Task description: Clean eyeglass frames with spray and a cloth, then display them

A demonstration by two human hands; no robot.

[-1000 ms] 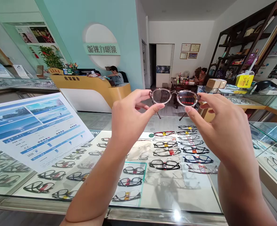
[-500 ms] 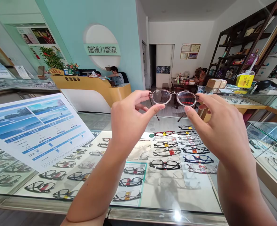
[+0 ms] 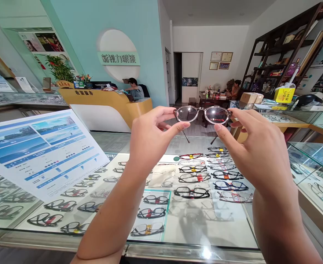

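A pair of clear-framed glasses [image 3: 202, 114] with round lenses hangs in the air in front of me, lenses facing away, temples unfolded and pointing down toward me. My left hand [image 3: 150, 139] pinches the left end of the frame between thumb and forefinger. My right hand [image 3: 256, 146] pinches the right end the same way. Both hands are raised above a glass display counter [image 3: 177, 220] that holds several rows of glasses frames under its top.
A printed chart [image 3: 40, 150] lies tilted on the counter at left. More glass cases stand at right [image 3: 312, 165]. A yellow reception desk [image 3: 103, 102] with a seated person is behind; another person sits by a far table. Dark shelving lines the right wall.
The glasses and both hands stay almost in place; the frame has tilted a little, its temples swinging slightly.
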